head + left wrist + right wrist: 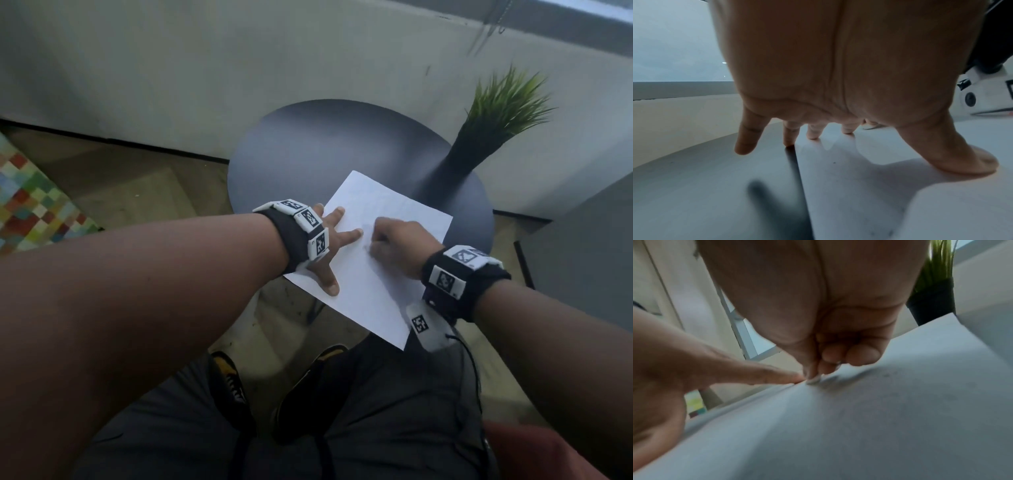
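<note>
A white sheet of paper (376,209) lies on a round dark table (308,147), its near corner hanging over the table's edge. My left hand (334,240) lies spread on the sheet's left side; straight fingers (813,133) and thumb press it down, while the little finger hovers over the bare table (715,178). My right hand (397,243) is curled at the sheet's middle. In the right wrist view its thumb and fingertips pinch a small pale piece (813,380) against the paper (879,418), beside grey smudges. The left forefinger (756,373) touches down right next to it.
A black vase (455,161) of green grass (507,99) stands on the table's right rim, just beyond the sheet. A pale wall runs behind. A checked rug (27,205) lies on the floor at the left. My legs and shoes are below the table's near edge.
</note>
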### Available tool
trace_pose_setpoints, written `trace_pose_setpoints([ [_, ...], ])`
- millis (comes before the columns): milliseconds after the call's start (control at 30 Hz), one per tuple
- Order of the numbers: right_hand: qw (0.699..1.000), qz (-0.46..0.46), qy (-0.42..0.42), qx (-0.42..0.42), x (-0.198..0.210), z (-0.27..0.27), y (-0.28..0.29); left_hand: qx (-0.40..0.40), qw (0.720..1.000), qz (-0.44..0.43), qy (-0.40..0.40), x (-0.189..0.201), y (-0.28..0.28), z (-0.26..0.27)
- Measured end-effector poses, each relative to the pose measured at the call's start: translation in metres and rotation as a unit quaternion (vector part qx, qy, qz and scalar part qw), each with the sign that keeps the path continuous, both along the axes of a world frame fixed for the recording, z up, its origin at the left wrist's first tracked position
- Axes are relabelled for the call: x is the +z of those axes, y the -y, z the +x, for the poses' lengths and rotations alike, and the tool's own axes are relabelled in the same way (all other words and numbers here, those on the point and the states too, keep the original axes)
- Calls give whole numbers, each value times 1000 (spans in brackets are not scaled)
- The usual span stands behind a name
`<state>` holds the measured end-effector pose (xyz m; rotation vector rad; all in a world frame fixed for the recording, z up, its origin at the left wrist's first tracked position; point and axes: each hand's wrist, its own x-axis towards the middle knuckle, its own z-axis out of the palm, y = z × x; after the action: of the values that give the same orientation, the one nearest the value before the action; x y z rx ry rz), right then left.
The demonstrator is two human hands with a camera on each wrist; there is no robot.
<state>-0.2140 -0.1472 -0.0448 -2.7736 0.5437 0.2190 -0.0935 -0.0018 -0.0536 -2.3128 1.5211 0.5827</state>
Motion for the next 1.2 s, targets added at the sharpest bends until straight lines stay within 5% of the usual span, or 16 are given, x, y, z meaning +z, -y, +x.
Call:
trace_pose_setpoints([
  [67,999,-31,12,-1,-5,-2,-6,-2,1000,-3,3,0,0,-1],
  [167,986,8,-43,159,-4,-14,-32,-8,1000,4,8,1,2,0],
  [333,1000,0,-4,-25,-2,-11,7,-3,1000,28,10,2,8,-1],
  [533,982,51,-94,154,0,-21,-22,-1,999,51,15,6,12,-5],
  [667,999,-6,-24,-35,3,-14,11,9,998,59,10,9,14,-10],
  [833,979,49,-85,178,4,-29,-28,-3,997,71,15,13,18,-12],
  [1000,1000,-6,1,-1,0,-20,4,2,998,67,21,13,18,-13],
  [1133,976,38,-74,199,1,-29,-35,-1,997,76,20,15,18,-11],
  [1200,985,54,-64,148,5,-26,-19,1,997,78,19,15,19,-14],
])
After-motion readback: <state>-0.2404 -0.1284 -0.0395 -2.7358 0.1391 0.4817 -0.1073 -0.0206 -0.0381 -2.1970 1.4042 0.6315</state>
